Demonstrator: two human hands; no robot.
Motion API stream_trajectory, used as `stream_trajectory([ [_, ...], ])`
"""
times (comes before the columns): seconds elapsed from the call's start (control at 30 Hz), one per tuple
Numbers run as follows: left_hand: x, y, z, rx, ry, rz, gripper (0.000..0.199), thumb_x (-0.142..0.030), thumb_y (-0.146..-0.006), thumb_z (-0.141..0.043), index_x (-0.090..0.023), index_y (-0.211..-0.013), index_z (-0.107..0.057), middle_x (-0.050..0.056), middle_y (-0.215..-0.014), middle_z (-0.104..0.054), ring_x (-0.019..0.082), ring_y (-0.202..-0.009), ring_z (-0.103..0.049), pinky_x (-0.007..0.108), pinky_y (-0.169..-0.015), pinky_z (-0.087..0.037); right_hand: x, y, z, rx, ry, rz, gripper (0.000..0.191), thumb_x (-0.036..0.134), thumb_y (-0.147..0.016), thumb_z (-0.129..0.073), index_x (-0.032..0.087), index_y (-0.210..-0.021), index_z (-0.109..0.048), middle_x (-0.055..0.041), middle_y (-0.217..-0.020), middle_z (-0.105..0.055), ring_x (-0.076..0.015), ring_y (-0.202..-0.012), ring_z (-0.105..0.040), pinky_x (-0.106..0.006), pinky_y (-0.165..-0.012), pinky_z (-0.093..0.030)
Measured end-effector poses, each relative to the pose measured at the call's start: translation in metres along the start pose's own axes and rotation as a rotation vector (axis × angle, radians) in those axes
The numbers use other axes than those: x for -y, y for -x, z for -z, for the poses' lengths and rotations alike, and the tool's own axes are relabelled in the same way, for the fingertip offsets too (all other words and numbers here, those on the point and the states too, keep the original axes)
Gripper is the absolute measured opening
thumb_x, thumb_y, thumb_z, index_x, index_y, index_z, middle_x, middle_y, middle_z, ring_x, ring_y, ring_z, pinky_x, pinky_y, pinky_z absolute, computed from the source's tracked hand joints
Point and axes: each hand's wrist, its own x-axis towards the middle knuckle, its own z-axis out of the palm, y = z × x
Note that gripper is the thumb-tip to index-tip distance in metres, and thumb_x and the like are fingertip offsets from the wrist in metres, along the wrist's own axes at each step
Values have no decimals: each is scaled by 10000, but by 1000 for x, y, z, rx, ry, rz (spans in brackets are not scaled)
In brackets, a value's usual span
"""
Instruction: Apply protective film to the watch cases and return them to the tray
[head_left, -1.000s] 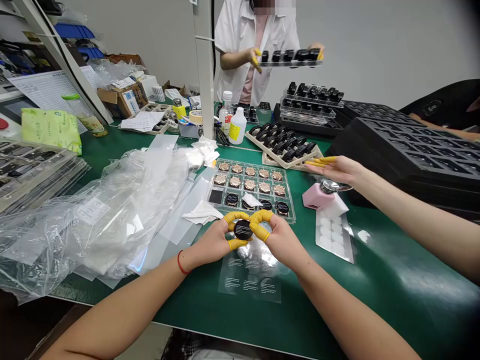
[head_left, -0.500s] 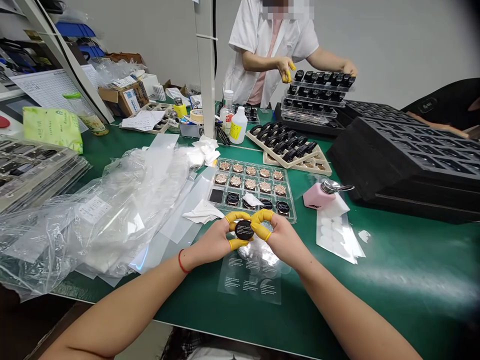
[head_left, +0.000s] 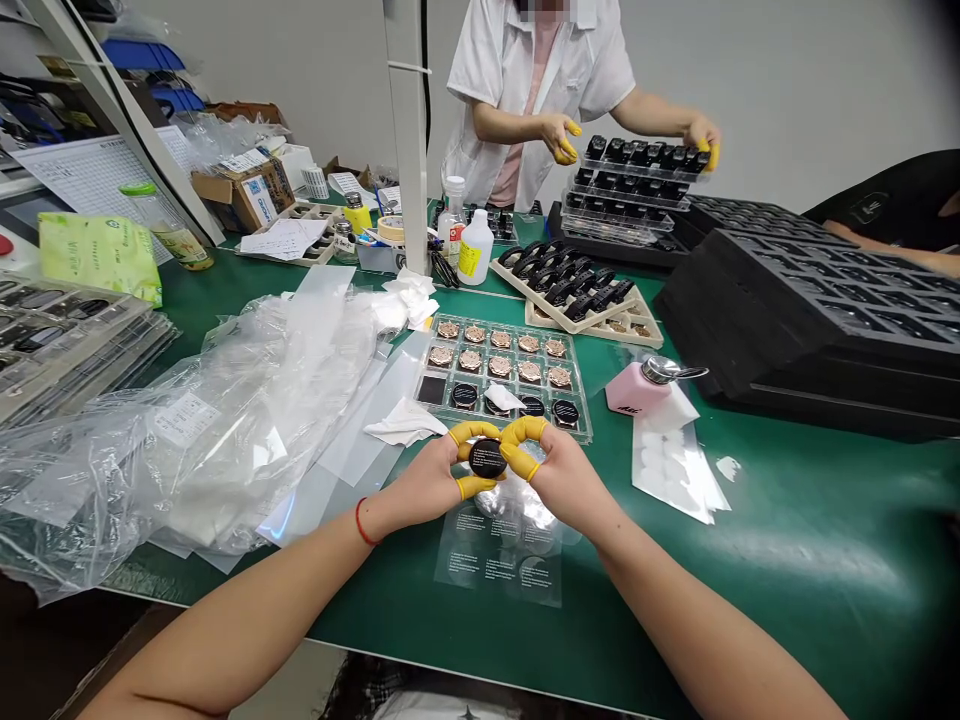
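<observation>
My left hand (head_left: 431, 475), in yellow finger cots, holds a round black watch head (head_left: 487, 458) by its edge between thumb and fingers. Small white print shows across its face. At its right edge, the finger-cotted thumb and forefinger of my right hand (head_left: 559, 462) are closed against it. Below my hands lies a clear film sheet (head_left: 499, 580) with printed white text. Just beyond them is a clear compartment tray (head_left: 582, 390) of watch heads, some with gold-coloured backs up, others black. A white wipe (head_left: 505, 397) rests on its front row.
Plastic bags (head_left: 262, 400) and a wipe (head_left: 405, 422) lie left. At right are a pink pump bottle (head_left: 637, 388), white sticker sheets (head_left: 667, 475) and black foam trays (head_left: 810, 350). Across the table, a person (head_left: 536, 90) handles stacked watch trays (head_left: 630, 190).
My hands stay almost still around the watch head. The co-worker's hand at the right of the stack has turned, so its yellow finger cots now show. The view has shifted slightly.
</observation>
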Motion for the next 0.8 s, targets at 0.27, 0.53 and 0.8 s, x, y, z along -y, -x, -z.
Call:
stream_trajectory([
  [0.27, 0, 0, 0, 6, 1, 9, 427, -267, -756, -648, -259, -1148, -478, 21, -1070, -592, 146, -882, -586, 270, -801, -470, 0, 1, -1, -34, 44, 8, 54, 223, -730, -522, 205, -737, -573, -44, -865, -611, -216, -882, -530, -399, -803, -417],
  [0.53, -1, 0, 0, 3, -11, 27, 431, -238, -751, -645, -255, -1147, -474, 23, -1063, -582, 144, -863, -584, 277, -785, -470, 1, 2, 0, -27, 135, 19, 76, 240, -757, -514, 210, -784, -578, -44, -905, -614, -220, -914, -539, -407, -836, -409],
  [0.8, 3, -2, 0, -15, 98, 98, 445, -246, -726, -673, -250, -1115, -456, 19, -934, -604, 172, -851, -607, 296, -740, -485, -53, 11, 52, 34, 802, -26, 190, 287, -771, -579, 185, -925, -622, -112, -924, -642, -280, -873, -581, -365, -708, -425],
])
